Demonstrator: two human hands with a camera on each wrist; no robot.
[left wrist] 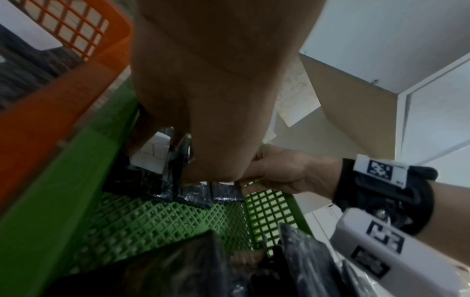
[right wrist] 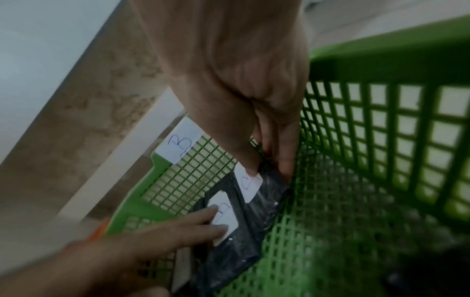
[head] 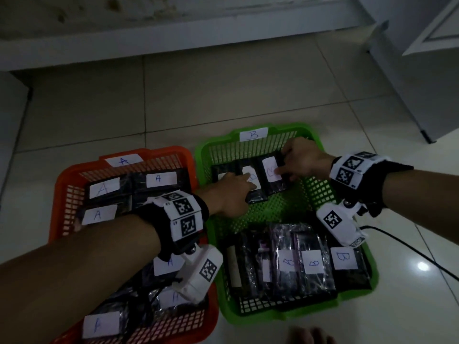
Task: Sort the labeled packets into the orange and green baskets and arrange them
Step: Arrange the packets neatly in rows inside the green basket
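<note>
The green basket point(head: 213, 142), tagged B, stands on the floor to the right of the orange basket point(head: 64, 175), tagged A. Three dark B packets lie side by side in the green basket's far part. My right hand point(head: 285, 165) pinches the rightmost B packet point(head: 278, 187); in the right wrist view my thumb lies on the label of this packet point(right wrist: 264, 193) and my fingers lie along its far edge. My left hand point(head: 248, 181) reaches across, straight fingers pressing the middle B packet point(head: 257, 197) on its label point(right wrist: 223, 221). More B packets point(head: 313, 264) fill the near part. A packets point(head: 104, 187) lie in the orange basket.
Bare green mesh point(head: 273, 209) lies between the two rows of B packets. A low step and wall run along the back, with a white cabinet point(head: 434, 70) at the right. A black cable point(head: 409, 247) crosses the tiles right of the green basket. A foot point(head: 310, 336) shows at the bottom edge.
</note>
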